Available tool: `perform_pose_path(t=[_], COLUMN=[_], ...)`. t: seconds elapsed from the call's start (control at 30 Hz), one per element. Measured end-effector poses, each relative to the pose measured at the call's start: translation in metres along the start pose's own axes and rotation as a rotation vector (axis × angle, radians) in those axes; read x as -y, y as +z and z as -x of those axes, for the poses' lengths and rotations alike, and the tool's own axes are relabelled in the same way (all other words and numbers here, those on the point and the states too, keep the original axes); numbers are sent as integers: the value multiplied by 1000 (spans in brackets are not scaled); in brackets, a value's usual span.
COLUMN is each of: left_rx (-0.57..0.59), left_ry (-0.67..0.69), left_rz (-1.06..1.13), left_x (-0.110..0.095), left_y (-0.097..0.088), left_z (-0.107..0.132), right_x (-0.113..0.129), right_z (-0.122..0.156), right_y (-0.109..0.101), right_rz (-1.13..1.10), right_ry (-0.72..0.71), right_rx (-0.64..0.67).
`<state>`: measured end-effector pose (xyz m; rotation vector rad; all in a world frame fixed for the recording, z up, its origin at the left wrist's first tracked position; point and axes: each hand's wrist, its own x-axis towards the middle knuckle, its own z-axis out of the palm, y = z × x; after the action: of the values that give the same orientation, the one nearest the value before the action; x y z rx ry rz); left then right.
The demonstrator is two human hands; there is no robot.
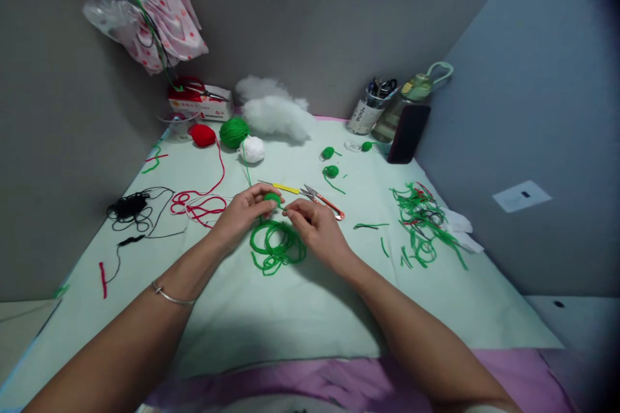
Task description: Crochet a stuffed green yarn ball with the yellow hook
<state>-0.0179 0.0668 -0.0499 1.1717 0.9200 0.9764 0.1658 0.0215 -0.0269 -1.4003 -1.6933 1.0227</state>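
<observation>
While three small green crocheted pieces, at the rear (328,153), nearer the front (332,171) and farther right (367,146), lie closed and rounded on the bench (310,310), another green crocheted piece (272,198) is in the left hand (247,213). Those three look shaped already, each with a yarn tail; the held one seems unfinished, judging by the attention both hands give it, though the fingers hide too much to tell how much remains. The yellow-handled crochet hook (285,189) and the orange thread snips (334,208) lie unheld just beyond the hands, so neither hooking nor cutting is under way. White stuffing (276,113) sits at the back; whether the held piece contains any cannot be told.

Both forearms reach in from the near edge and converge at the middle of the bench, wrists low, the hands nearly meeting above a loose coil of green yarn (281,251). The left fingers curl around the piece, gripping it between thumb and forefinger. The right hand (314,226) faces it, thumb and forefinger pinched on a green strand (283,209) beside the piece, its other fingers folded in; whether a needle is there too cannot be made out.
</observation>
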Motion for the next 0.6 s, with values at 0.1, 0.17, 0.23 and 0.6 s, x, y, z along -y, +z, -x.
perform_pose_path(t=[0.1,0.17,0.23,0.6], left_rx=[45,73,84,-53], left_ry=[-16,-38,-49,89], left_rz=[0,-11,-24,-45], left_x=[-1,0,1,0], left_y=[1,6,12,17], left_z=[2,3,4,10], right_x=[1,5,10,8], right_z=[-6,-4,1,6], right_y=[-10,-12,-9,-1], right_rz=[-138,-200,-181,-134], right_ry=[57,71,49,-22], right_rx=[30,64,88,137])
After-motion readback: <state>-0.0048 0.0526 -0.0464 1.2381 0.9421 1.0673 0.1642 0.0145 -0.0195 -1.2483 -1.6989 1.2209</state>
